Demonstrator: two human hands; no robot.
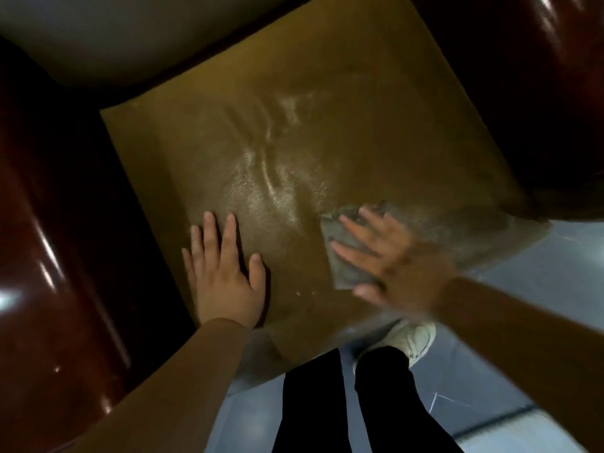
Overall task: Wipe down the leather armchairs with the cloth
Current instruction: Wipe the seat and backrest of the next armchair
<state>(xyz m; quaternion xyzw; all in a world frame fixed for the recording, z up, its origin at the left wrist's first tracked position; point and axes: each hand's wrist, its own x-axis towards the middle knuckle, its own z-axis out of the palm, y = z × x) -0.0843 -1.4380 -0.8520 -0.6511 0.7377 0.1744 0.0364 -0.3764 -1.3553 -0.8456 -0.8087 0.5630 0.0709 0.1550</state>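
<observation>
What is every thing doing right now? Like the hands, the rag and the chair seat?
Left hand: flat, fingers straight, resting on the seat.
Right hand: blurred, fingers spread, pressing the cloth.
Cloth: grey, flat on the seat under the right hand.
Seat cushion: tan leather, creased, with shiny streaks in the middle.
Armrest: dark red, glossy.
Shoe: white, on the floor.

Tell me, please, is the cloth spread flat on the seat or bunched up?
Mostly flat: the grey cloth lies on the seat cushion under the right hand's straight fingers. Motion blur hides any folds.
</observation>
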